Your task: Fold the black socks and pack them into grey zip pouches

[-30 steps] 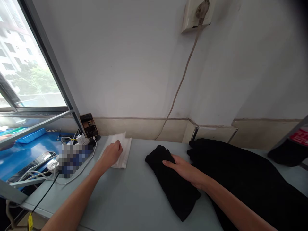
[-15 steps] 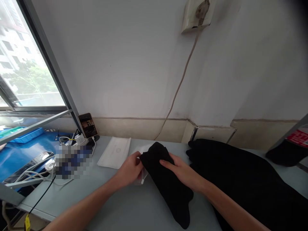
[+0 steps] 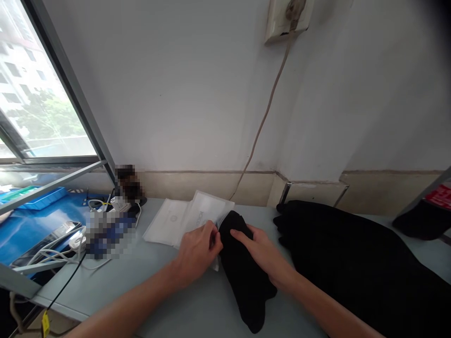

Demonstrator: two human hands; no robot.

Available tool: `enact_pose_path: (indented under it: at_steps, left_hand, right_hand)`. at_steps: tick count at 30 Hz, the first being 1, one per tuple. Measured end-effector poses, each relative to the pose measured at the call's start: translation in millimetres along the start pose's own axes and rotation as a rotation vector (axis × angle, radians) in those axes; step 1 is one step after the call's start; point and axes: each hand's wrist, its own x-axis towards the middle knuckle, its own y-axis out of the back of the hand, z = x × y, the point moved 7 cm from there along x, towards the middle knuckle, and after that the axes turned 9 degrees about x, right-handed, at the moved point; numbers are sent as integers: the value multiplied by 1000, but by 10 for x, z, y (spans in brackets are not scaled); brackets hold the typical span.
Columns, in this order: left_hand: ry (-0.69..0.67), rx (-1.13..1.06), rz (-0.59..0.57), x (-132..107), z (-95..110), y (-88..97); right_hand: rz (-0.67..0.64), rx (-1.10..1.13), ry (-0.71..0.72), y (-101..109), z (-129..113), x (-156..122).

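just left of the folded black cloth [image 3: 244,281], i have the left hand [image 3: 193,251] curled in, thumb and forefinger brought together in a pinch on the edge of a frosted plastic bag [image 3: 207,206]; the tips are partly hidden, so i cannot tell which other fingers bear on it. the bag reaches up and away from that hand, with grey lettering on its face, and its edge meets the cloth's upper left side; whether any of the cloth is inside it, i cannot tell from here. on the cloth's right side my right hand [image 3: 262,249] has a closed grip, thumb laid across the top of the fabric and the other fingers mostly out of sight. the cloth slants over the grey table [image 3: 204,312], its lower end toward me. farther left of the cloth a second frosted bag [image 3: 164,220] lies partly under the first. to the cloth's right spreads a large black heap of fabric [image 3: 345,253], and beyond the cloth a beige cord [image 3: 271,98] climbs the wall [image 3: 197,94].
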Motion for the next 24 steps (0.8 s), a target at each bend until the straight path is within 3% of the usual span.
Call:
enact_pose_path:
  at_steps: [7,9,12,14,17,20,22,24]
  left_hand:
    - [-320,82,85,-48,274,163]
    - [-343,79,91,-57,281,227]
    - [-335,-9,36,-29,209,273]
    - [-246,-89,40,31,72,313]
    - [79,-244,91,134,-301,364]
    - [343,-591,-107,165,-560,197]
    - [362,-831,-247,167,-558,101]
    - [333,-935,-287,170,-528,91]
  right_hand:
    - [-20,-58,303,-14,-103,46]
    - [-82,-57,287,-52,-100,37]
    - [-127,12,136,-71,-45,6]
    - [-128,92,37,-69,-25,-27]
    - [-114,170,-39,-61,-24,-51]
    - [-82,151,-24,-37,-31,-15]
    - [-34,91,76,7,-77,26]
    - [4,27,186,46,-134,49]
